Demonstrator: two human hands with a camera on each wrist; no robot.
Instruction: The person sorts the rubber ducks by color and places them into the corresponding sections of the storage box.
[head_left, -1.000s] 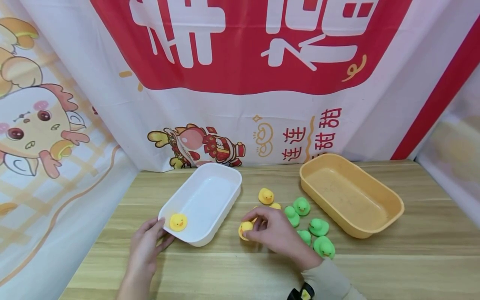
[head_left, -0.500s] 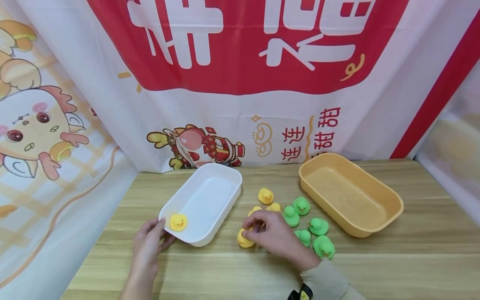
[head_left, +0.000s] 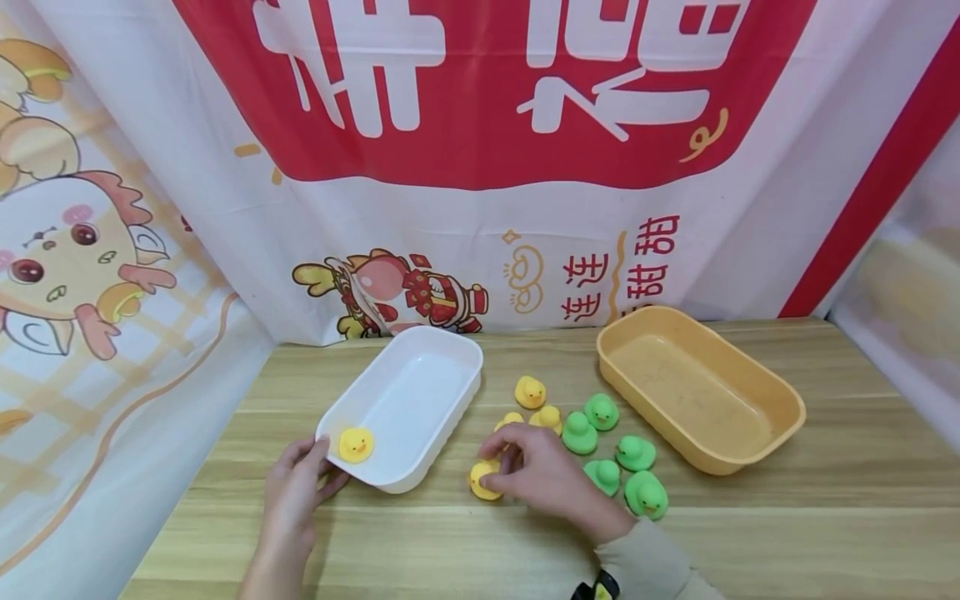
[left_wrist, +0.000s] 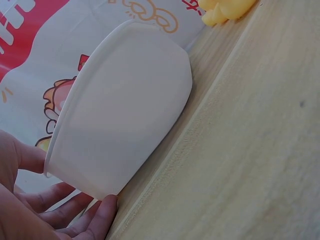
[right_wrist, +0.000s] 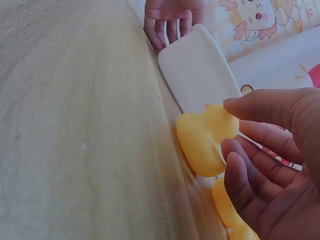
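- One wooden table (head_left: 360, 550) is used for all the work; the step in hand is judged to be the picking up of a single toy.
- The orange tray (head_left: 690, 392) is placed at the right, set at an angle, and is touched by neither hand.
- The white tray (head_left: 412, 383) is placed at the left, its near end gripped.
- The right hand (head_left: 543, 471) is held low over the middle, its thumb and index finger bent round a small head in a pinch.
- The left hand (head_left: 294, 483) is closed on the white tray, thumb against the rim, so steadying seems to be intended.
- Five green ducks (head_left: 636, 452) are clustered between the right hand and the orange tray.
- Three loose yellow ducks (head_left: 530, 392) are seen just beyond the right hand; more may be hidden.
- A lone duck (head_left: 356, 445) is contained in the white tray's near left corner.
- The pinched duck (right_wrist: 192, 145) is found at the right hand's fingertips, on the white tray's side; whether it is raised cannot be told. A firm pinch and a lift clear of its neighbours seem to be called for next.
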